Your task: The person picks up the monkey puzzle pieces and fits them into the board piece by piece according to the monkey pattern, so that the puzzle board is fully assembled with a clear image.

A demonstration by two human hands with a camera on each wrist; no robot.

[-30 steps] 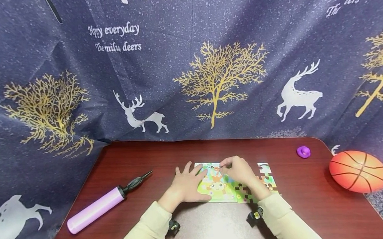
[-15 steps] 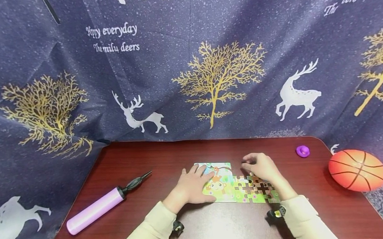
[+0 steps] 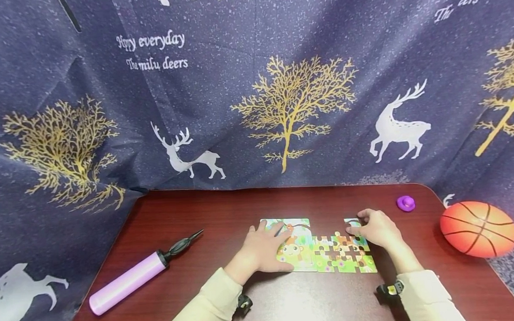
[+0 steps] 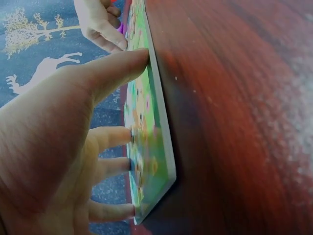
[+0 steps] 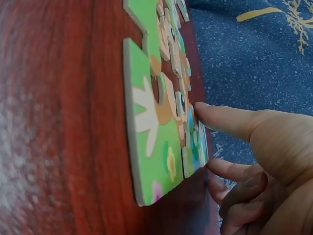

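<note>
My left hand (image 3: 266, 249) lies with spread fingers on a square picture card (image 3: 303, 262) showing a cartoon monkey and a branch. In the left wrist view, its thumb reaches the card's near edge and the other fingertips rest on the printed face. Against the card's right side lies a partly joined jigsaw puzzle (image 3: 342, 253) with brown gaps of table between pieces. My right hand (image 3: 380, 227) pinches the jigsaw's far right corner piece (image 3: 352, 222) between thumb and finger. In the right wrist view, thumb and fingertips meet the far edge of the puzzle (image 5: 161, 161), remaining fingers curled.
A pink hand pump (image 3: 128, 286) with a black nozzle lies at the left. A small purple hat-shaped thing (image 3: 406, 203) sits at the back right, and an orange basketball-patterned ball (image 3: 478, 229) at the table's right edge. A dark blue deer-print curtain (image 3: 253, 83) hangs behind the table.
My right hand has moved right, from the card's upper right part across the puzzle to the far right corner piece. The left hand has shifted slightly right, still on the card.
</note>
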